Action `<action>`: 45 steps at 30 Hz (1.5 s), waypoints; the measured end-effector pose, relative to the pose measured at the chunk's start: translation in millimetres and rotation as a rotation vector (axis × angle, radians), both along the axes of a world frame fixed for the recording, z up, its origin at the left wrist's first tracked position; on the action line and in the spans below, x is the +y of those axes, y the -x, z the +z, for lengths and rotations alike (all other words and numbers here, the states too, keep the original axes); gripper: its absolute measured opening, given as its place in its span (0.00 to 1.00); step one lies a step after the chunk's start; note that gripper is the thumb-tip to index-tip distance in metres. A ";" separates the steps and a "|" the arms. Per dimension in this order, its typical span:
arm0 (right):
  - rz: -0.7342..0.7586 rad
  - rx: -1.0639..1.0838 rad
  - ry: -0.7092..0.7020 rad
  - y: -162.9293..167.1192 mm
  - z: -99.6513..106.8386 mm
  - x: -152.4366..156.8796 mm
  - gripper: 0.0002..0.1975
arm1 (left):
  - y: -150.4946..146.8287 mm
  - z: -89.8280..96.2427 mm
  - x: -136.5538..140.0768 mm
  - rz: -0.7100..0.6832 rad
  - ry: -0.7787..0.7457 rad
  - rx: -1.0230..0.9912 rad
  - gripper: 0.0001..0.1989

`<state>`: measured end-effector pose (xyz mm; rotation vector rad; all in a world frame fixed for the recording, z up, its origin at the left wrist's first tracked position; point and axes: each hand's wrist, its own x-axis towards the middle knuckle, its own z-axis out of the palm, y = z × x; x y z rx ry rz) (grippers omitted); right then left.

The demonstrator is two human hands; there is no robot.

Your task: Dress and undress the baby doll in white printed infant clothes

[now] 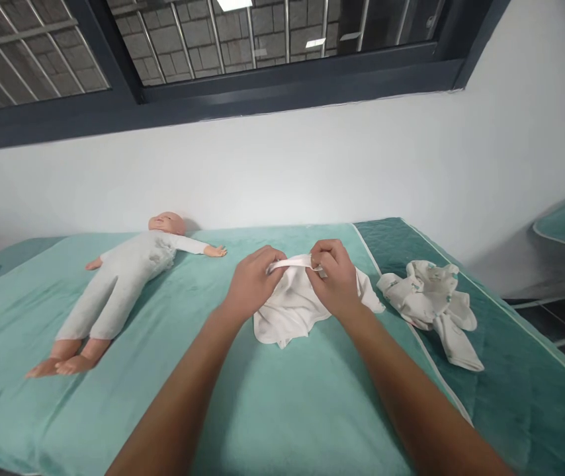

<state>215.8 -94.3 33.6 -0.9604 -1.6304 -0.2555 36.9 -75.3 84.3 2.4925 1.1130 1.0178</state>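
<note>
On the soft green towel-covered table (272, 410), the left hand (253, 281) and right hand (335, 274) both pinch the top edge of a small white cloth garment (287, 311). A bald baby doll in a grey suit (124, 277) lies to the left. A crumpled white printed cloth (436, 301) sits to the right.

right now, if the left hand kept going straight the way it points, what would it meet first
Probably the right hand: the left hand points right along the stretched edge of the plain white cloth garment both pinch. Beyond lies the crumpled white printed garment; depth is unclear.
</note>
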 end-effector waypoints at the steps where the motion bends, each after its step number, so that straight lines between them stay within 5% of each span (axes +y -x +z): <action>1: 0.020 0.005 0.022 1.6 6.0 -4.5 0.09 | 1.7 5.4 -3.2 0.006 -0.101 0.000 0.06; 6: 0.265 0.003 0.231 13.9 56.1 -37.8 0.11 | 12.7 42.1 -26.9 -0.015 -0.539 0.157 0.15; 12: 0.602 0.077 0.531 12.6 134.2 -73.1 0.10 | 29.6 96.2 -59.2 -0.027 -0.823 0.194 0.14; 17: 0.859 0.058 0.836 12.2 170.2 -91.2 0.12 | 41.3 129.4 -91.8 -0.085 -0.676 0.128 0.14; 24: 1.027 0.055 0.969 20.6 171.6 -106.7 0.16 | 49.9 146.2 -123.8 -0.067 -0.262 -0.054 0.12; 31: 0.787 0.074 0.953 30.9 172.7 -121.2 0.14 | 50.3 142.5 -123.2 -0.140 0.162 -0.344 0.07; 36: 0.517 0.033 0.811 26.6 175.5 -123.0 0.15 | 53.1 138.3 -120.4 -0.175 0.362 -0.303 0.10; 40: 0.310 -0.082 0.725 18.7 176.6 -124.8 0.12 | 53.6 140.9 -123.4 -0.154 0.316 -0.047 0.11; 45: 0.247 -0.119 0.705 14.0 171.9 -123.9 0.12 | 49.4 134.2 -119.0 0.016 0.018 0.239 0.08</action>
